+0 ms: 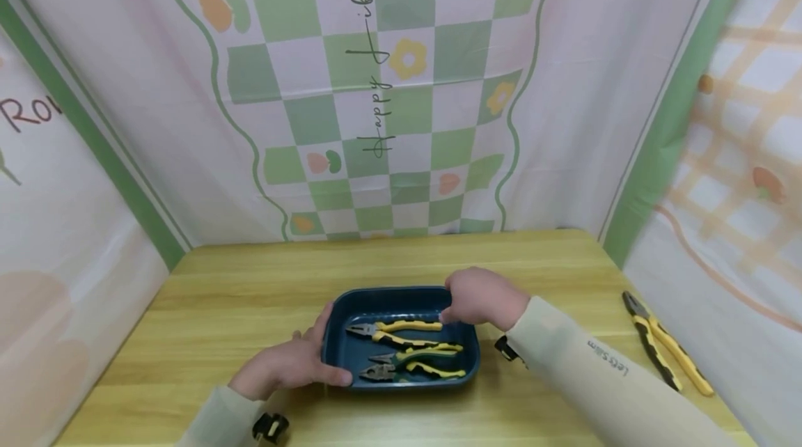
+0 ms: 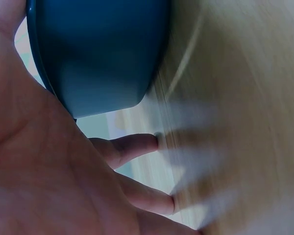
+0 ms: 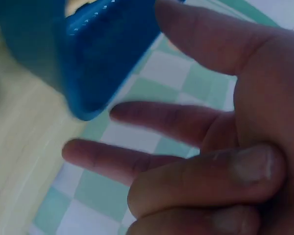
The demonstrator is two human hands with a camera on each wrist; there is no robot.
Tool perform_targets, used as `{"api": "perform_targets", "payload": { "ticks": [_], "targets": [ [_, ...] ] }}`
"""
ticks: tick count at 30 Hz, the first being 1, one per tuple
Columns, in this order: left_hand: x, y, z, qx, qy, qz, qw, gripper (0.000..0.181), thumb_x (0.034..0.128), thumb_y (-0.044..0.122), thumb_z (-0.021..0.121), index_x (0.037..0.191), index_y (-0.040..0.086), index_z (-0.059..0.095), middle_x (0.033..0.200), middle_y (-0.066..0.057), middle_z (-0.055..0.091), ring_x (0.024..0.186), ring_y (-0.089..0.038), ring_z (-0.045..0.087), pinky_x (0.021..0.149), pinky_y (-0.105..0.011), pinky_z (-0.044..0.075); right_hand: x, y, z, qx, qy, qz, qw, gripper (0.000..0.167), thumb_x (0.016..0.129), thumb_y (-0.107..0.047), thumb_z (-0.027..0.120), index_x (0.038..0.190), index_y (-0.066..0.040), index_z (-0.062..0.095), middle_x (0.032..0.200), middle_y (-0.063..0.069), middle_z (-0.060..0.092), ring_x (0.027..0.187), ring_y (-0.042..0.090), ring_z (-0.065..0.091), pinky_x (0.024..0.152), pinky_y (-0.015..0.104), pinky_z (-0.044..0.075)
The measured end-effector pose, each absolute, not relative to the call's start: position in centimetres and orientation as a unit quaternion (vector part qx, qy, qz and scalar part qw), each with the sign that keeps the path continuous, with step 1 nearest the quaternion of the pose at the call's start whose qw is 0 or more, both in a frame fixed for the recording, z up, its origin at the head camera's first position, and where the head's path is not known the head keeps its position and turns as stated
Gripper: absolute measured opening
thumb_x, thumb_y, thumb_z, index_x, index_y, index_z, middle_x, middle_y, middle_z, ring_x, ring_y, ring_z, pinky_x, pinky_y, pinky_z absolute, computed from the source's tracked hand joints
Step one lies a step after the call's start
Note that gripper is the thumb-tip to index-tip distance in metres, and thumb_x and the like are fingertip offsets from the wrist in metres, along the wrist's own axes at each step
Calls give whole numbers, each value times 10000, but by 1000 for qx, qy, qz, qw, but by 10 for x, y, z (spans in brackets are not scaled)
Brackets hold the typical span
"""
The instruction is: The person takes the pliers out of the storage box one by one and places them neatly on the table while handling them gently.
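Several pliers with yellow, black and green handles (image 1: 410, 326) lie inside a dark blue tray (image 1: 402, 387), their metal heads toward its left end. My left hand (image 1: 294, 362) is at the tray's left end, thumb on the near rim and fingers spread along the outside. In the left wrist view, the extended fingers of this hand (image 2: 63, 161) are beside the tray wall (image 2: 100, 58). At the back right corner, my right hand (image 1: 484, 298) has its thumb over the tray; the right wrist view shows two fingers (image 3: 157, 120) stretched outside the tray corner (image 3: 85, 110), the others curled.
Another pair of pliers with yellow and black handles (image 1: 670, 342) lies at the table's right edge. The wooden table (image 1: 250, 294) is bordered behind by a checked green and white cloth (image 1: 407, 120), with more patterned cloth on both sides.
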State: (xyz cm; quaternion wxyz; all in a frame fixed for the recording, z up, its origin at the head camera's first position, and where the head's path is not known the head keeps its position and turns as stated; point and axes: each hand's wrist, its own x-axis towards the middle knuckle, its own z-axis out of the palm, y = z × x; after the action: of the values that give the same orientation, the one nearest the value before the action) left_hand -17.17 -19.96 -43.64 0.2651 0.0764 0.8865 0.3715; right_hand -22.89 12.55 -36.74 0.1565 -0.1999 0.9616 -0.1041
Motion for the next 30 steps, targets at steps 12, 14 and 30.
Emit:
{"api": "perform_targets", "payload": {
  "ticks": [12,14,30],
  "targets": [
    [-170,-200,-436,80,890,365,261,1330,755,508,842,1593,163,-131,1592,-305,137,1346,-678,22,1025,-764,156,-225,102,-363,-236,953,-97,164,287,837,-368,807,880,-92,739,956,55,708,836,218,654,795,432,532],
    [-170,-201,-436,82,890,365,260,1328,757,500,844,1592,159,-132,1590,-309,139,1341,-684,22,1023,-764,161,-226,99,-368,-242,949,-77,186,299,839,-383,803,854,-93,730,921,27,693,812,197,642,796,421,532],
    [-169,-200,-435,84,887,372,259,1325,764,466,852,1589,141,-133,1588,-315,138,1336,-690,11,1032,-756,158,-216,67,-388,-294,924,16,244,301,844,-320,816,665,-169,628,613,-62,520,542,117,442,569,306,435]
  ]
}}
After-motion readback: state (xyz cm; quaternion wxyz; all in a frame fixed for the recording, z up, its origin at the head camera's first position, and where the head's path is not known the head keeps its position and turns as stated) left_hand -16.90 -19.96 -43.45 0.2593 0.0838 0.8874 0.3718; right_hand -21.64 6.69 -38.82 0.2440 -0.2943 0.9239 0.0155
